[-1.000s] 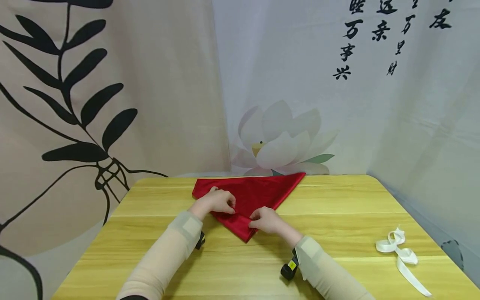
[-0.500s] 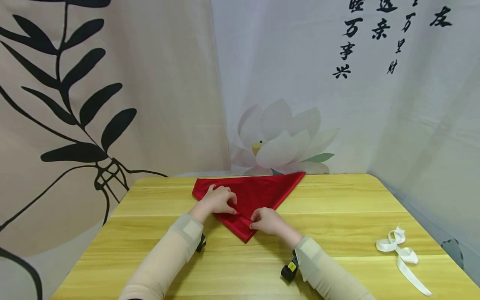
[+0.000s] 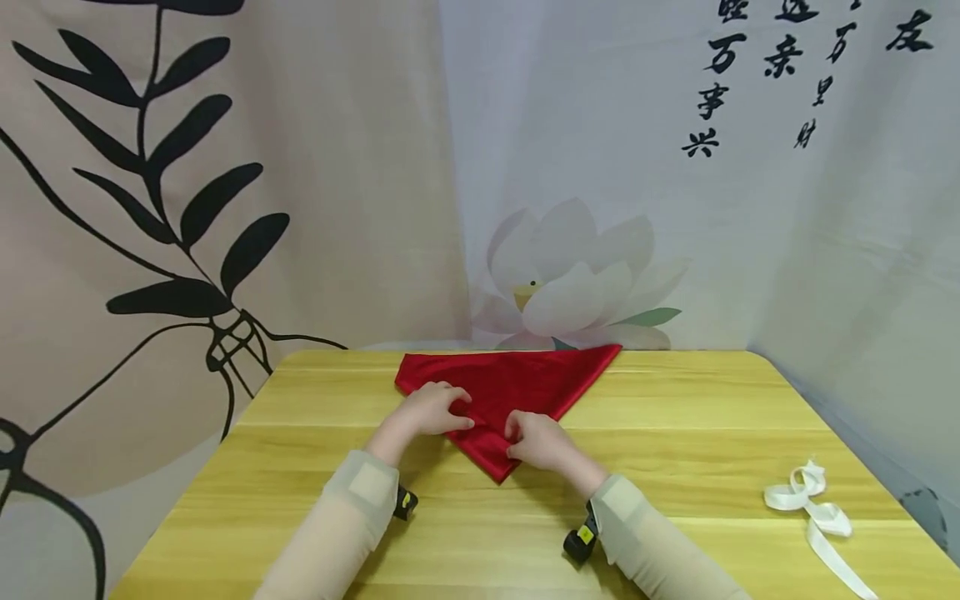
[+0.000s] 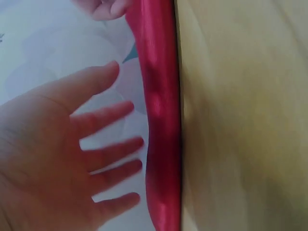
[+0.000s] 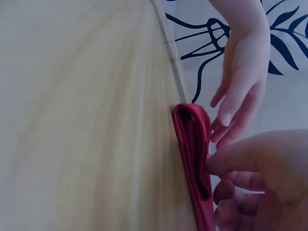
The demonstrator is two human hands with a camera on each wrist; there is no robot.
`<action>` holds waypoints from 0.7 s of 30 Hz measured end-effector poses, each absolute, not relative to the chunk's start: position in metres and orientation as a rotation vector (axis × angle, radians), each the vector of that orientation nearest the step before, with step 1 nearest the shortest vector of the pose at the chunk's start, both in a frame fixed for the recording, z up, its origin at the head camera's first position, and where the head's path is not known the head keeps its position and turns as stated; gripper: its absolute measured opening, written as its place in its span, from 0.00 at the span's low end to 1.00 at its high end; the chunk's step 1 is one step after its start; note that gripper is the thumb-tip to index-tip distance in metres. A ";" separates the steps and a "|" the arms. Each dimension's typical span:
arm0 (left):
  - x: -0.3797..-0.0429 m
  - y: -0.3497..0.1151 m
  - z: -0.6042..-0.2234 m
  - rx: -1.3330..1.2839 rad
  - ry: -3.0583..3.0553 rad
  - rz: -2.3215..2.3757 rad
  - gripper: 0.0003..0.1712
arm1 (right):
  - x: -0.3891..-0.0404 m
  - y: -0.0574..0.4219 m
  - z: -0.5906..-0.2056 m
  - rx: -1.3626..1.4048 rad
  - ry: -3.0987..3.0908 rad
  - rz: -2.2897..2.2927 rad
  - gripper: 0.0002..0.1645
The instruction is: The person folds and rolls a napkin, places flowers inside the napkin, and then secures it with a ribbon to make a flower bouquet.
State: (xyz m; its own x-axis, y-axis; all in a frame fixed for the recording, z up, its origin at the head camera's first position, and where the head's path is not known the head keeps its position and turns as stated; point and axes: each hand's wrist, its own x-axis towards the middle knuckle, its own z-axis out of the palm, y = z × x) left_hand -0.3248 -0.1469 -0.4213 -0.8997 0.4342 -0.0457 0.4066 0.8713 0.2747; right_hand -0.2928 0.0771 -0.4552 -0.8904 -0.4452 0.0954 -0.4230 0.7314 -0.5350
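Observation:
A red satin-like cloth (image 3: 517,379), folded into a roughly triangular shape, lies at the far side of the table. My left hand (image 3: 429,410) hovers over its left part; in the left wrist view the fingers (image 4: 113,154) are spread and nothing is between them. My right hand (image 3: 542,440) is at the cloth's near right edge, by the pointed corner. In the right wrist view its thumb reaches the top of the folded layers (image 5: 190,144), its other fingers loosely bent beside them, with a gap between thumb and fingers.
A white ribbon (image 3: 808,497) lies looped on the right of the wooden table (image 3: 675,400). Black wrist cameras (image 3: 579,543) hang below both sleeves. Behind the table hangs a printed curtain (image 3: 360,167) with leaves, a lotus and characters.
My left hand has drawn back left and toward me over the cloth, its fingers lifting away. The right hand's fingers have loosened at the edge. The head view has shifted slightly.

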 end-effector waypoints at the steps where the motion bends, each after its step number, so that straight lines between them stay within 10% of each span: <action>1: -0.323 -0.147 -0.422 0.644 2.922 0.415 0.26 | -0.292 0.076 -0.453 -0.740 2.881 -0.870 0.12; 21: -0.312 -0.142 -0.433 0.276 2.897 0.279 0.45 | -0.293 0.070 -0.459 -0.859 2.707 -0.948 0.13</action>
State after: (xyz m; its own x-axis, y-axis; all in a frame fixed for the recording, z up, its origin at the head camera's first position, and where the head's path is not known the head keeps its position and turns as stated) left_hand -0.3116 -0.1417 -0.4327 -0.9587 0.2057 -0.1963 0.1645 0.9644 0.2072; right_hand -0.2926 0.0704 -0.4585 -0.8254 -0.5625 0.0482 -0.4697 0.6368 -0.6114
